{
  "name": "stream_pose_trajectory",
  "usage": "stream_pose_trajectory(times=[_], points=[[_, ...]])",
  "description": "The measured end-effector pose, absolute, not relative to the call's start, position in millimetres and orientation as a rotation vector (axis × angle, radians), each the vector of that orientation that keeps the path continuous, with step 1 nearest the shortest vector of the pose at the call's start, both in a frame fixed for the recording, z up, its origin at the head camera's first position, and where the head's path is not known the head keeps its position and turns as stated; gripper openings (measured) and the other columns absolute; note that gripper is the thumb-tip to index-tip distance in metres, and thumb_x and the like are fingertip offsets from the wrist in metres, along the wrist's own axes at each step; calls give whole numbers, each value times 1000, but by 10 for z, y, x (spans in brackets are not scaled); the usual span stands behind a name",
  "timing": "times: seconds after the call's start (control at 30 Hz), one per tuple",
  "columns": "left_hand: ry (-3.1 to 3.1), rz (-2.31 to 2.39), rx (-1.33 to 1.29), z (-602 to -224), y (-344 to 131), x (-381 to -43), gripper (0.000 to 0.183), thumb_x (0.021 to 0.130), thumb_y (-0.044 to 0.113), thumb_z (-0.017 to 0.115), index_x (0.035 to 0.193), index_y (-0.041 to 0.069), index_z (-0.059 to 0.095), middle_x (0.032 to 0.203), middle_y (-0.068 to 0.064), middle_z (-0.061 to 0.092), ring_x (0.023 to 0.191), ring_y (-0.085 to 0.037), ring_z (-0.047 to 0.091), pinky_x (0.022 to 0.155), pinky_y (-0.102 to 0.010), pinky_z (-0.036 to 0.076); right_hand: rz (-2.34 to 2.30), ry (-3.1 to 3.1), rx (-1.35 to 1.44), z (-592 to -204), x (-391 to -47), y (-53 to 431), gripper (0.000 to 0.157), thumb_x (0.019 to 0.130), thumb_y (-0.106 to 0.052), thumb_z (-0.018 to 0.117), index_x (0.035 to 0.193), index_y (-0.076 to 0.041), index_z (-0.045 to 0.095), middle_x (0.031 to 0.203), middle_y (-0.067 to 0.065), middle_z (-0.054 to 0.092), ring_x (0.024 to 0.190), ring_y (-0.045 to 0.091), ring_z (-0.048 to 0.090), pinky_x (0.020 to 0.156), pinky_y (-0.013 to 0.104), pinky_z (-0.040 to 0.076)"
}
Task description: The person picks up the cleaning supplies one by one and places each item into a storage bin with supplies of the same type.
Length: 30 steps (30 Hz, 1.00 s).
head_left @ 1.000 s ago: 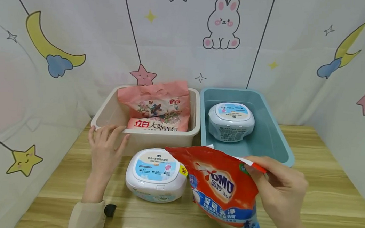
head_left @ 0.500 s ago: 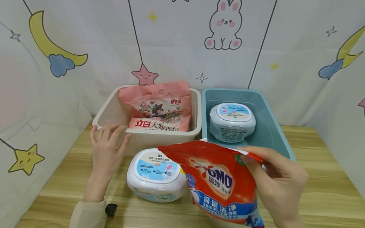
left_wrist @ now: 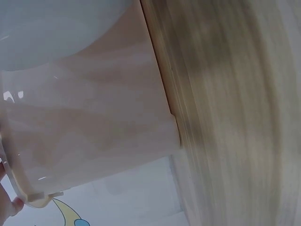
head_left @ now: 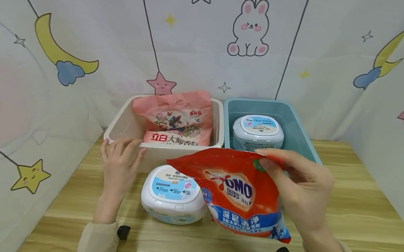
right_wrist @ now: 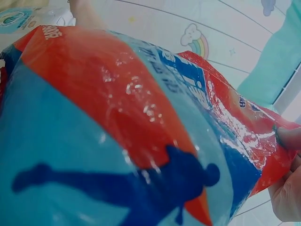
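Observation:
My right hand (head_left: 303, 192) pinches the top corner of a red and blue OMO laundry powder bag (head_left: 236, 197), which hangs tilted in front of the bins. In the right wrist view the glossy bag (right_wrist: 141, 122) fills most of the picture, with thumb and fingers at its corner on the right. My left hand (head_left: 119, 171) grips the front rim of the off-white bin (head_left: 165, 158), fingers bent over the edge. A pink laundry powder bag (head_left: 178, 120) stands inside that bin. Partly behind the OMO bag is a white laundry-pod tub (head_left: 173, 193) on the table.
To the right of the off-white bin, touching or nearly so, stands a blue-green bin (head_left: 299, 143) holding another white pod tub (head_left: 259, 129). Behind both hangs a printed curtain (head_left: 200, 41). All stand on a wood-grain table (head_left: 367, 213).
The right hand has lifted the OMO bag slightly and shifted it left, so it covers more of the blue-green bin's front. The left hand has stayed at the off-white bin's rim.

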<state>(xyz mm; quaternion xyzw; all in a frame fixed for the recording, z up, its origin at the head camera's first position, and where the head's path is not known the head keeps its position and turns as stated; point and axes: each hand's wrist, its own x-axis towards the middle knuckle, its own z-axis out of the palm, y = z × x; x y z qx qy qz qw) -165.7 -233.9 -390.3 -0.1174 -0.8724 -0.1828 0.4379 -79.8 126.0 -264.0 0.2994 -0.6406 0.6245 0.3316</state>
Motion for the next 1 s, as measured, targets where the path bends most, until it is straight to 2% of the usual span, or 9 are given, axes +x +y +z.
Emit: stream_pose_trajectory(times=[0.47,0.87,1.0], points=[[-2138,-471,-281,-3921,-2325,-1670,27,85,18,71,107,4,66,106,-19,62,106,-39,51,111,-63,19,1508,-1828,664,-2494,-870,1215,19,81,12,66,99,9,71,97,-6,75,88,10,73,72,22,57],[-2145,-478,-288,-3927,-2331,-1678,27,88,23,68,108,5,66,107,-18,61,107,-39,51,111,-63,19,1524,-1758,718,-2367,-1012,1118,16,82,9,66,98,9,72,93,-5,75,84,12,74,72,23,57],[-2142,-484,-290,-3933,-2335,-1679,29,91,29,64,108,6,66,107,-18,61,107,-39,51,111,-63,18,1515,-1762,711,-2319,-1056,1074,17,83,7,66,99,7,72,93,-5,75,84,12,73,73,24,58]])
